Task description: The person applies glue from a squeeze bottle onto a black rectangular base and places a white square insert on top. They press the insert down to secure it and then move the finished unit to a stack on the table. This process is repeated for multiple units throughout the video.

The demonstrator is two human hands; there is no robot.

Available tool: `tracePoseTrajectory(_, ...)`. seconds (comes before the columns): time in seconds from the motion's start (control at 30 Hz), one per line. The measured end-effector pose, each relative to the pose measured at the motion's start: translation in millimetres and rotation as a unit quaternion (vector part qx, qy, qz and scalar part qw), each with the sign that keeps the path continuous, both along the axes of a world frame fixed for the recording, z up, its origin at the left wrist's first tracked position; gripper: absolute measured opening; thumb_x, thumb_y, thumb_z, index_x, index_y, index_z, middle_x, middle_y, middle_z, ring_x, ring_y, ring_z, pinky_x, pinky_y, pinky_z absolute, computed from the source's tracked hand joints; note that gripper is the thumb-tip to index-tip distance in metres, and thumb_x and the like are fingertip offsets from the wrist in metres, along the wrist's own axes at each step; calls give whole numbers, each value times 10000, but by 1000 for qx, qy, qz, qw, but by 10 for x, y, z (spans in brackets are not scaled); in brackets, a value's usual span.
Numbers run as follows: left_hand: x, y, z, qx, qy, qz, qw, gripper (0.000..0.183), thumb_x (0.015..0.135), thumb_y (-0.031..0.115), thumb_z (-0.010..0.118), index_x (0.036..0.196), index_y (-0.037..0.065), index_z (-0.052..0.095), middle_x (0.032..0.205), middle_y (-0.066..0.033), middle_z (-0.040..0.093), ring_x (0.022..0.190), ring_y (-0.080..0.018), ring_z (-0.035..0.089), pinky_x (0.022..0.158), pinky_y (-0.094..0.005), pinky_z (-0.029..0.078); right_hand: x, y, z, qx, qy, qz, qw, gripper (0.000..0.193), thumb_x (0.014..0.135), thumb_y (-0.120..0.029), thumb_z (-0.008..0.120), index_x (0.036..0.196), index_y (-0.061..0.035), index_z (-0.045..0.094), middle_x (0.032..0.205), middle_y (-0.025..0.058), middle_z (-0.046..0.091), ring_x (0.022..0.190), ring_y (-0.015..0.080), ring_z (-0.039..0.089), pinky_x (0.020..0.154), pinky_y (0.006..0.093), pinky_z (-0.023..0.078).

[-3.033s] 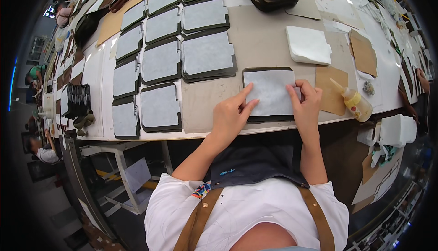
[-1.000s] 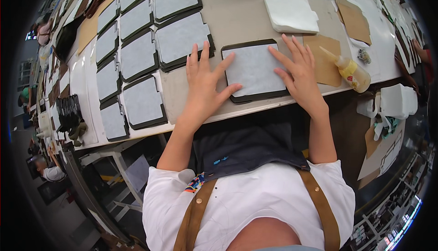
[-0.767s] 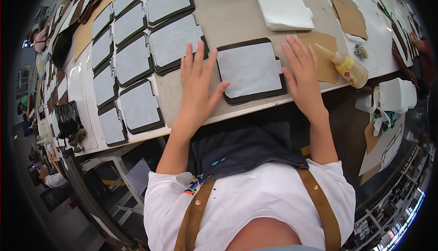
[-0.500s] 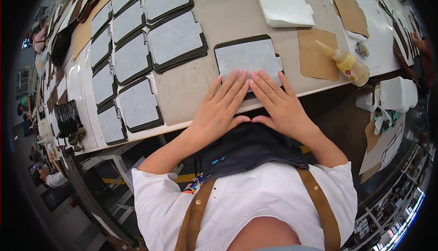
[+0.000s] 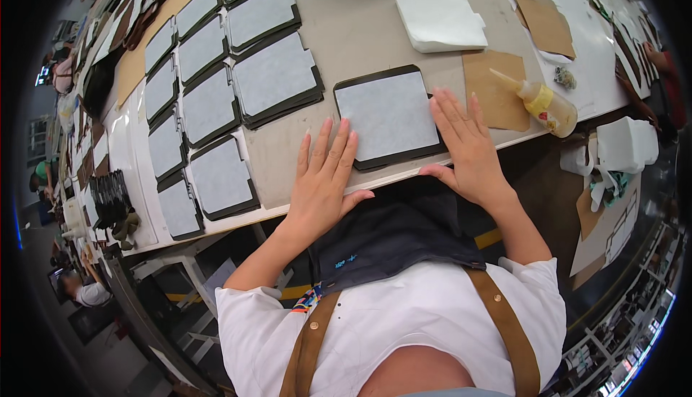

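A black panel (image 5: pixel 380 72) with a pale grey sheet (image 5: pixel 389 114) laid over it sits in front of me at the table's near edge. Dark borders of the panel show around the sheet. My left hand (image 5: pixel 324 173) lies along its left side, fingers stretched out, fingertips by the edge. On the other side my right hand (image 5: pixel 467 144) has its fingers extended along the panel's right edge, partly covering it. Neither hand holds anything. To the left, several stacks of similar sheet-covered black panels (image 5: pixel 277 76) stand in rows.
A white stack of cut sheets (image 5: pixel 441 22) lies beyond the panel. Right of my right hand are a brown card (image 5: pixel 496 87) and a yellow-labelled squeeze bottle (image 5: pixel 540 105) with a long nozzle. Another brown piece (image 5: pixel 546 22) lies farther right. White material (image 5: pixel 627 146) rests below the table edge.
My hands have moved apart, from together on the sheet's near part to either side of the panel. The sheet is now uncovered between them. The view has shifted slightly.
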State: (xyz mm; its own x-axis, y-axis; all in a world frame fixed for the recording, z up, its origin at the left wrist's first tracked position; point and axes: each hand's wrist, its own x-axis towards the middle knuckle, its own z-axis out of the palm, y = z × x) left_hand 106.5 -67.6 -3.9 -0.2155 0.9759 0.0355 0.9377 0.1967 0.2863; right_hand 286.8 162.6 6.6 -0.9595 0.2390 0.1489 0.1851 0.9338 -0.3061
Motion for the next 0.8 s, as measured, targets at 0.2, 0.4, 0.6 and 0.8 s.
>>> tracePoseTrajectory(0.2,-60,127,43,58,-16,45,997,938,892,523,638,1581,2,271,1666,-204,207,1542,-426,148,1226,-580,99,-277,58,-3,-18,51,6,999,1006,856,-597,662,1539,51,308,1619,200,308,1526,337,249,1247,512,169)
tracePoseTrajectory(0.4,-160,260,5,27,40,76,996,836,948,545,561,1566,31,333,1660,-206,217,1541,-428,135,1229,-569,94,-431,190,0,4,17,35,999,933,886,-544,667,1520,57,339,1611,191,330,1520,340,260,1243,493,194)
tracePoseTrajectory(0.6,-159,84,-104,94,12,130,987,705,975,437,599,1529,46,405,1635,-205,269,1528,-443,157,1225,-572,106,-203,93,2,-72,81,51,993,554,828,-301,783,1278,-39,594,1465,139,490,1429,335,397,1229,539,216)
tracePoseTrajectory(0.8,-100,14,-21,122,-19,131,984,507,1008,292,568,1463,78,509,1609,-188,324,1514,-428,206,1218,-563,127,-247,-55,57,-130,91,91,983,300,761,-178,822,998,-113,651,1201,65,570,1273,289,501,1220,578,191)
